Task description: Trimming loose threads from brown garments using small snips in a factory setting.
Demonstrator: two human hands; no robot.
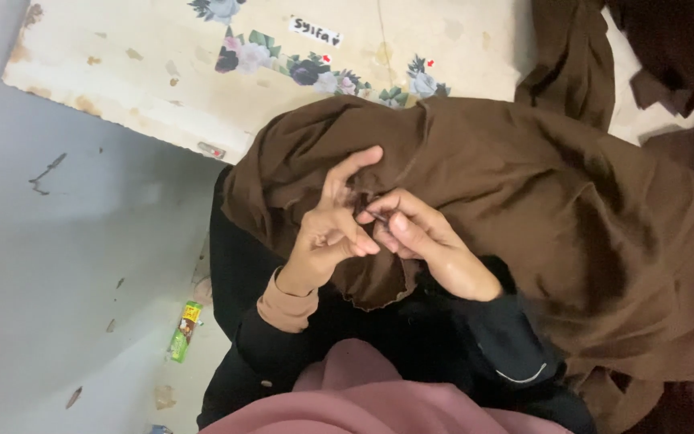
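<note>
— Where do we have the brown cloth (524,201)?

— Heaped over our lap, its scalloped edge just under our hands.

— And the fingers?

— Our left hand (327,233) pinches a fold, forefinger raised. Our right hand (423,241) has thumb and forefinger closed on a thin needle (377,215).

— Room?

— Grey floor (82,281) lies open to the left; the flowered board (202,72) borders the cloth above.

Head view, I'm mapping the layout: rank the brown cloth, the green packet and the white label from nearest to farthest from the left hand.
1. brown cloth: held by the left hand, under its fingers.
2. green packet: on the floor, lower left.
3. white label: on the flowered board, top.
</note>
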